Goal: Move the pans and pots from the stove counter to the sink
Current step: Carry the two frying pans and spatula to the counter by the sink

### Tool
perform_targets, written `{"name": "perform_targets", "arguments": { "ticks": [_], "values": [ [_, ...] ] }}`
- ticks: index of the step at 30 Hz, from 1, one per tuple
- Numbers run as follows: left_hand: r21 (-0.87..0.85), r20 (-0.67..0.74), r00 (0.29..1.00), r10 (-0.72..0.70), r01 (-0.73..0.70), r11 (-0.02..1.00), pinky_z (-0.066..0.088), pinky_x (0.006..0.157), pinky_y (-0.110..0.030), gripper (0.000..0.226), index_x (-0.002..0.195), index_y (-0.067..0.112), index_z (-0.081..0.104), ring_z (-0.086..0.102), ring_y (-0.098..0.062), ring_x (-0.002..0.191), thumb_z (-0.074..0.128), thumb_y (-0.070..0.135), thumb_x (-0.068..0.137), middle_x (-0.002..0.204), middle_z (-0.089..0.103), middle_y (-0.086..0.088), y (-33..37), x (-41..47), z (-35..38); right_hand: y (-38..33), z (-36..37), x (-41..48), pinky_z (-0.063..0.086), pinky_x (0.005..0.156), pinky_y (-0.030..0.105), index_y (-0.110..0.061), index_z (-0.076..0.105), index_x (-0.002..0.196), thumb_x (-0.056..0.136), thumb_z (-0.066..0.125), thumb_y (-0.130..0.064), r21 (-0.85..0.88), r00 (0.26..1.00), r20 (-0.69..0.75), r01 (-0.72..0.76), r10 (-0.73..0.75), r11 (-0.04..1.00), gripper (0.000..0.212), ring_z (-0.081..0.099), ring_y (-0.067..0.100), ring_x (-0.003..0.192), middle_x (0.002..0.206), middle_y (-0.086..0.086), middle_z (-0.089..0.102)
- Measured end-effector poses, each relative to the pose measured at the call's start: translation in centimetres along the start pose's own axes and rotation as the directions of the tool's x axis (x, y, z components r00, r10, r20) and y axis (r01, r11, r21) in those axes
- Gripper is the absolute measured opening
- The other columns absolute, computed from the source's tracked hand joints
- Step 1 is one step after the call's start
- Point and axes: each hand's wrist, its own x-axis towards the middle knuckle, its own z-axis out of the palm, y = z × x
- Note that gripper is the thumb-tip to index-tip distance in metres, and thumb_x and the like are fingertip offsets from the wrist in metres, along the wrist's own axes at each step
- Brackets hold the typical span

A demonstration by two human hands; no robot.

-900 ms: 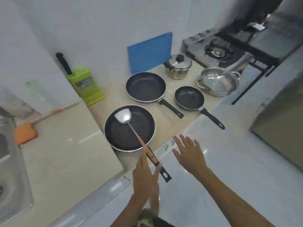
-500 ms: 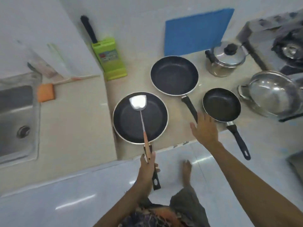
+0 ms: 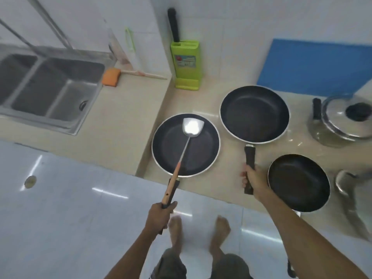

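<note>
Hands [image 3: 159, 215] [image 3: 254, 181] each clasp a pan handle [image 3: 249, 158].

Person: both forearms [image 3: 291, 224] bare, no sleeves seen. Feet [image 3: 221, 228] bare below the forearms. Dull olive-grey shorts [image 3: 173, 264] worn, a patterned hem seen.

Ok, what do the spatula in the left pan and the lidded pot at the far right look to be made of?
Spatula: blade and shaft look like bare polished metal, probably steel, glaring white under the light; its handle looks like light unpainted wood. Lidded pot: shiny mirror-like metal, likely stainless steel, showing reflections; its knob and side handle are matte black, probably plastic.
</note>
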Motion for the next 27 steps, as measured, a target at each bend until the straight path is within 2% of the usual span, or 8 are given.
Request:
{"name": "perform_targets", "arguments": {
  "ticks": [2,4,9,12,16,20,24,27],
  "values": [
    [0.033,-0.078,0.997,0.012,-0.009,0.999,0.054,0.049,-0.029,0.038,0.083,0.003,0.069,0.057,-0.015,0.045,0.070,0.041,0.090,0.055,0.058,-0.001,0.3,-0.5,0.6,0.2,0.0,0.3,0.031,0.031,0.020,-0.014,0.046,0.091,0.106,0.052,-0.018,-0.028,0.999,-0.010,0.050,-0.050,0.998,0.016,0.036,0.008,0.029,0.063,0.007,0.043],
    [0.058,-0.129,0.991,0.029,-0.022,0.998,0.056,0.050,-0.032,0.037,0.081,0.006,0.069,0.060,-0.016,0.049,0.069,0.042,0.089,0.060,0.062,-0.003,0.7,-1.3,1.2,0.0,0.0,0.2,0.032,0.032,0.023,-0.013,0.045,0.085,0.106,0.052,-0.023,-0.074,0.992,-0.053,0.111,-0.115,0.991,0.025,0.036,0.009,0.028,0.058,0.006,0.040],
    [0.102,-0.178,0.980,0.084,-0.067,0.993,0.059,0.062,-0.047,0.035,0.073,0.007,0.066,0.060,-0.021,0.053,0.065,0.037,0.090,0.061,0.061,-0.004,1.7,-3.2,2.4,-0.4,-0.4,-0.4,0.033,0.031,0.023,-0.012,0.048,0.073,0.104,0.057,-0.032,-0.154,0.964,-0.140,0.204,-0.225,0.967,0.038,0.040,0.012,0.026,0.052,0.006,0.044],
    [0.119,-0.201,0.973,0.112,-0.089,0.989,0.057,0.062,-0.045,0.035,0.073,0.007,0.068,0.058,-0.019,0.051,0.065,0.037,0.089,0.058,0.060,-0.002,2.3,-4.3,2.5,0.2,-1.7,-1.1,0.038,0.035,0.026,-0.011,0.051,0.069,0.102,0.061,-0.035,-0.217,0.952,-0.162,0.222,-0.259,0.950,0.042,0.045,0.017,0.030,0.050,0.006,0.048],
    [0.061,-0.207,0.969,0.134,-0.123,0.990,0.057,0.061,-0.043,0.036,0.071,0.012,0.068,0.058,-0.016,0.050,0.065,0.043,0.087,0.057,0.060,0.001,2.4,-6.2,1.7,0.1,-2.8,-3.3,0.041,0.040,0.030,-0.010,0.054,0.069,0.101,0.062,-0.038,-0.265,0.935,-0.161,0.266,-0.314,0.927,0.043,0.047,0.022,0.034,0.049,0.006,0.052],
    [-0.016,-0.231,0.961,0.153,-0.161,0.987,0.058,0.060,-0.044,0.045,0.066,0.010,0.066,0.060,-0.020,0.050,0.070,0.051,0.084,0.053,0.059,0.000,1.4,-8.2,-0.9,-1.6,-2.5,-7.2,0.040,0.039,0.029,-0.011,0.055,0.074,0.101,0.061,-0.041,-0.263,0.910,-0.146,0.342,-0.388,0.902,0.041,0.047,0.015,0.034,0.048,0.001,0.052],
    [-0.085,-0.254,0.951,0.177,-0.204,0.975,0.059,0.062,-0.043,0.045,0.064,0.016,0.068,0.069,-0.028,0.060,0.072,0.058,0.080,0.054,0.064,-0.003,1.1,-9.4,-5.8,-3.7,0.6,-12.2,0.039,0.038,0.027,-0.011,0.055,0.076,0.101,0.060,-0.041,-0.276,0.873,-0.139,0.418,-0.467,0.865,0.039,0.045,0.013,0.032,0.044,-0.003,0.050],
    [-0.120,-0.307,0.931,0.198,-0.244,0.962,0.054,0.055,-0.040,0.050,0.061,0.015,0.067,0.062,-0.024,0.051,0.071,0.062,0.078,0.050,0.061,-0.001,0.4,-9.7,-11.0,-4.4,4.7,-16.2,0.038,0.036,0.027,-0.012,0.052,0.078,0.102,0.059,-0.039,-0.269,0.858,-0.115,0.458,-0.501,0.847,0.037,0.045,0.016,0.033,0.046,-0.002,0.050]
  ]
}}
